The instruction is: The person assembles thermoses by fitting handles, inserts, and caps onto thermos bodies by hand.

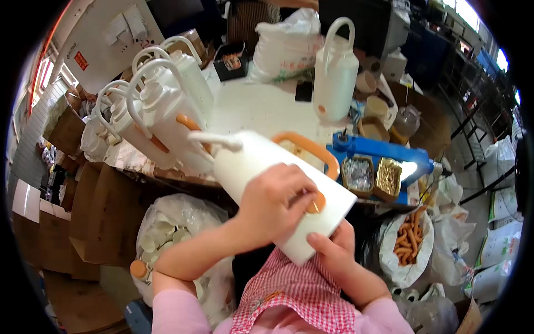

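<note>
A white plastic thermos jug (pixel 250 167) lies tilted across my lap, its base toward the lower right. It has a white carrying loop (pixel 217 140) at the top and an orange side handle (pixel 311 146). My right hand (pixel 335 247) grips the jug near its base, thumb on the near side. My left hand (pixel 275 195) is closed over the jug's side, with thumb and fingers pinched at the edge of a round orange disc (pixel 316 203) there. The fingers partly cover the disc.
Several white jugs (pixel 167 106) stand at the table's left; another jug (pixel 335 78) stands at the back. A blue metal device (pixel 378 151) sits beside foil-lined boxes (pixel 388 177). Below are a bag of white parts (pixel 161 234) and a bag of orange handles (pixel 410 238).
</note>
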{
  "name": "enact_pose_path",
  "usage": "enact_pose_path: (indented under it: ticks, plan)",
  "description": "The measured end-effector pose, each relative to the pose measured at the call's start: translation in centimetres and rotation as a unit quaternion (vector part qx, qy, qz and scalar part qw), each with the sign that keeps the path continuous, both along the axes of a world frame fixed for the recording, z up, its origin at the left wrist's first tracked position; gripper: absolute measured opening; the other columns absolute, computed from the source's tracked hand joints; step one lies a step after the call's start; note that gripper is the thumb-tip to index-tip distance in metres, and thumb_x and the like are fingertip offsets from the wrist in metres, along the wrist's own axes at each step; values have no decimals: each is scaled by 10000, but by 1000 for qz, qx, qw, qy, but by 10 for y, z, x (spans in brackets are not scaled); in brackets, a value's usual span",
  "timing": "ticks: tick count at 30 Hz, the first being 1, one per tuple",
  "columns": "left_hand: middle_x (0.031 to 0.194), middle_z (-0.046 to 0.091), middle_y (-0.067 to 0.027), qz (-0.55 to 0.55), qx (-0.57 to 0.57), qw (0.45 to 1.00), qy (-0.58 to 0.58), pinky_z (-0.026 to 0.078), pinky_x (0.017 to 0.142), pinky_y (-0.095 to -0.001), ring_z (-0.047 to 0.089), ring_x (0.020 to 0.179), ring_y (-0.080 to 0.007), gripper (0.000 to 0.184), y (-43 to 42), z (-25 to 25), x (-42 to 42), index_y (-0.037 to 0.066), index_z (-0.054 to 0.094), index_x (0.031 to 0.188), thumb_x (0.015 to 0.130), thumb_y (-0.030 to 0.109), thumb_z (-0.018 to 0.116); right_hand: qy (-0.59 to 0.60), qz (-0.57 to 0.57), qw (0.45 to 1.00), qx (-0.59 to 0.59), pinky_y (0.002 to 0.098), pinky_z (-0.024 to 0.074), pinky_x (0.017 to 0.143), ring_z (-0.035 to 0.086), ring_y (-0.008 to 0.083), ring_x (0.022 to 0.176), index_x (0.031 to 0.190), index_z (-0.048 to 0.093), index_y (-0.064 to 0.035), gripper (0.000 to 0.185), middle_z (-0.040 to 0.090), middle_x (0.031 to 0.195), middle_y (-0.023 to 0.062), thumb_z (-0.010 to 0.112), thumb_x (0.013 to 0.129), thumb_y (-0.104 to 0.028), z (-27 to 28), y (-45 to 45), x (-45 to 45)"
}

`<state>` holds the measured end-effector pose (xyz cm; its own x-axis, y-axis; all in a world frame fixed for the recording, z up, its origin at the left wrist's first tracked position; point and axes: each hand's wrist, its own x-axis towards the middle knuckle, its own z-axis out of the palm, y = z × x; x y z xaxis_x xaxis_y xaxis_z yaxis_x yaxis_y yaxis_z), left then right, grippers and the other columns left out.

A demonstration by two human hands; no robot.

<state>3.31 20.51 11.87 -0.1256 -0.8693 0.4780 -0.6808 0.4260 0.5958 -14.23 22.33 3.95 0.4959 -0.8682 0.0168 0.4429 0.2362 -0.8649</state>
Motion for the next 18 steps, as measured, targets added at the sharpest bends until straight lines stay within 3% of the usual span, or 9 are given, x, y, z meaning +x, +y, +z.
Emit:
enact_pose_path:
  ticks: [2,4,5,11,13,16,17,18]
  plan:
    - [813,653,-69,-22,-49,998,-40,526,671,-350,632,775,-266,103,-3,6,-12,78,699,849,759,42,732,1,-9,1000,27,392,493,1018,627,253,1161,1384,433,91,647,608,1287,164,678,812,-86,21,0,-17]
    - [857,654,-42,-42,-74,993,-84,529,684,-365,631,798,-251,97,-7,13,-25,99,694,855,768,87,733,2,-29,999,28,394,495,1022,631,263,1164,1384,429,102,698,612,1284,171,692,776,-116,30,-2,-32]
    - [864,652,-29,-50,-89,989,-102,531,686,-370,630,795,-243,90,-9,17,-31,104,691,855,776,104,732,-48,-18,999,3,402,505,1016,628,269,1170,1399,413,100,631,607,1287,186,656,841,-66,27,-3,-40]
    - [895,643,9,-59,-263,939,-215,488,678,-337,622,844,-202,140,-25,57,-54,138,673,851,727,182,723,-114,-137,980,-87,384,491,1026,604,269,1203,1437,364,98,783,569,1338,177,743,815,-189,56,-14,-38]
    - [911,647,8,-72,-308,922,-223,470,711,-358,623,863,-208,148,-51,68,-43,149,669,849,713,186,715,-153,-149,970,-119,379,465,1051,584,253,1230,1437,370,82,729,562,1347,168,708,840,-163,64,-37,-20]
    - [921,715,-36,-95,-329,928,-148,497,815,-397,637,912,-267,128,-97,83,-9,106,733,841,734,35,736,-181,-96,971,-127,340,466,993,592,182,1149,1401,426,41,547,584,1277,105,631,901,-41,70,-88,13]
    - [929,718,-51,-95,-320,933,-136,509,847,-395,631,933,-278,142,-111,84,6,84,756,879,751,24,736,-185,-90,967,-150,365,451,1039,581,216,1207,1420,395,47,555,564,1330,127,620,929,-82,69,-106,30]
    - [943,718,-57,-90,-300,943,-115,515,860,-381,620,964,-273,150,-121,85,19,68,762,900,766,9,732,-202,-101,965,-131,312,506,925,622,162,1068,1348,464,33,467,610,1207,94,639,921,-38,71,-119,47]
